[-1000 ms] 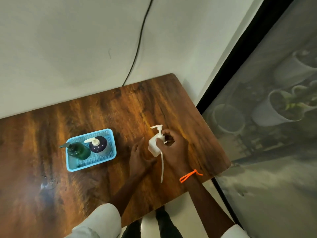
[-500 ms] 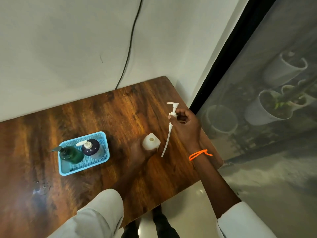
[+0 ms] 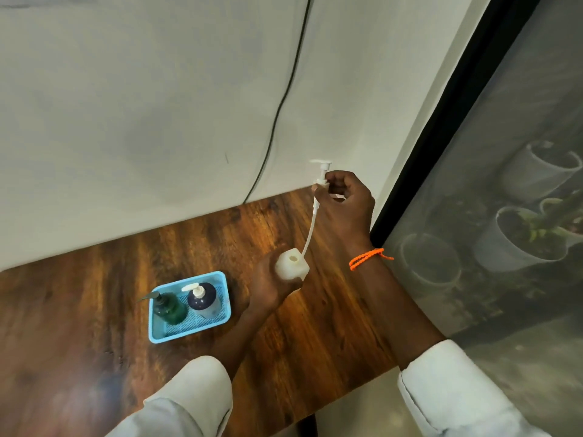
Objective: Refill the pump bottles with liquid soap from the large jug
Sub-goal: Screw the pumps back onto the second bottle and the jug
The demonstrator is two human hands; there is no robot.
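We see the right hand (image 3: 344, 200) raised, pinching the white pump head (image 3: 322, 175) above the open white bottle (image 3: 291, 265), which the left hand (image 3: 268, 287) grips over the table (image 3: 94, 294).

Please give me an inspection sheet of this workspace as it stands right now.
Surface: wooden table, glare patch at the near left.
Job's things: white bottle open, pump head with dip tube lifted out; green bottle and dark bottle stand in the blue basket; no jug in view.
Clutter: nothing seen.
Hands: left hand grips the white bottle; right hand pinches the pump head.
Cables: black cable runs down the wall behind the table.
Surroundings: plant pots behind a screened window.
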